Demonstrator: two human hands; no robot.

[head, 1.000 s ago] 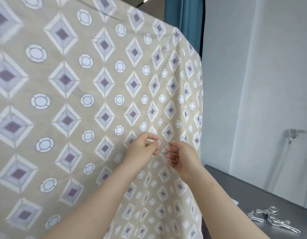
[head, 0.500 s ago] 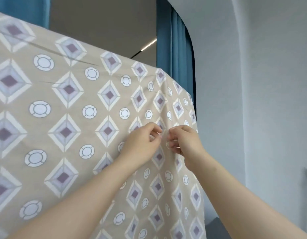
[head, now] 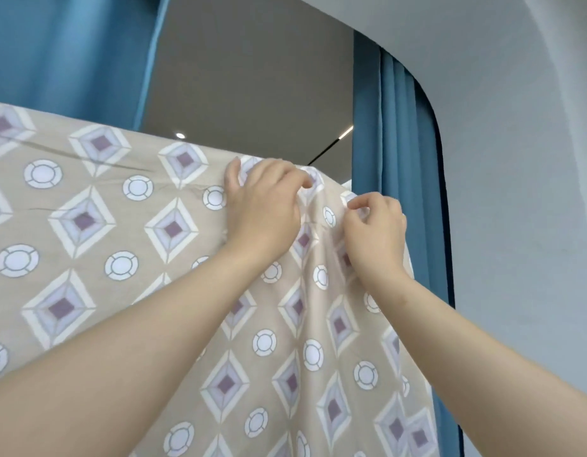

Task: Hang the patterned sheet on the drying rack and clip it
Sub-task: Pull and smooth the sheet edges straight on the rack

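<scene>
A single sheet point(head: 127, 232) hangs draped over a high top edge, filling the lower left of the view and falling away past the bottom. What carries it is hidden under the cloth. The fabric is beige, printed with rows of white-edged diamonds that have lilac faces and purple centres, with white rings between them. A few creases run near its top edge.

Two bare hands work at the sheet's upper right corner. The left hand point(head: 265, 206) grips the top fold, fingers curled over the edge. The right hand point(head: 374, 232), just beside it, pinches a tuck of cloth between thumb and forefinger.

Two blue curtains hang behind, one at upper left point(head: 71, 54) and one at right point(head: 400, 159).
</scene>
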